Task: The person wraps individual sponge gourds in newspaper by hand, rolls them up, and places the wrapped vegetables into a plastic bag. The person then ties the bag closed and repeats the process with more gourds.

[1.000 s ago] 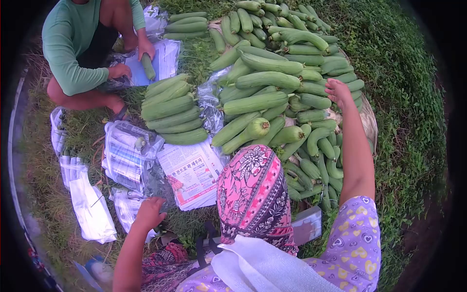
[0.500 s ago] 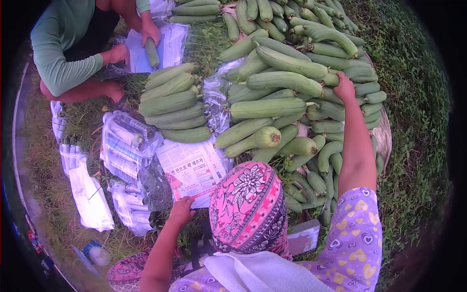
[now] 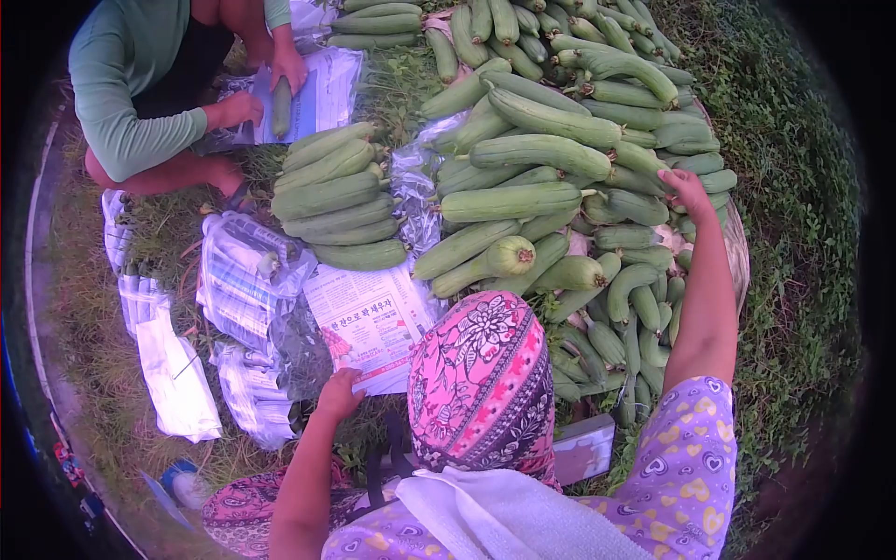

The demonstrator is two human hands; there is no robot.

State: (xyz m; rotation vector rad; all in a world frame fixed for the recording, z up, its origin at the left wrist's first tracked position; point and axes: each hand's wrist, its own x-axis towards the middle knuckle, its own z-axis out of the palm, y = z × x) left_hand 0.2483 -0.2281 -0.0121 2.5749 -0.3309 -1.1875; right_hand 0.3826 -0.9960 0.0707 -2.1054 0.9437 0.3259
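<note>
– Reaching out over the gourd pile (image 3: 541,149), the right hand (image 3: 689,191) sits at the far right edge of the heap, arm stretched forward. Has it got hold of one?

– Cannot tell. The fingers curl down onto the green gourds there and touch them, but the back of the hand hides the grip itself.

– And the left hand (image 3: 338,392)?

– Low and close to the body, at the near edge of the newspaper sheet (image 3: 373,317) spread on the grass (image 3: 387,89). The fingers are bent, with the fingertips at the paper's edge. Whether they pinch it is not clear.

– Where does the sheet lie?

– Just left of the pile, directly below a neat stack of gourds (image 3: 331,196) and beside clear plastic bags (image 3: 247,275) of printed paper. The wearer's pink patterned head scarf (image 3: 481,373) shows between the two arms.

– Anyone else in frame?

– A co-worker in a green sleeve (image 3: 121,103) crouches at upper left, both hands on a single gourd (image 3: 281,107) lying on another sheet of paper (image 3: 322,93). White bags (image 3: 173,373) lie on the ground at far left, well apart from both of the wearer's hands.
</note>
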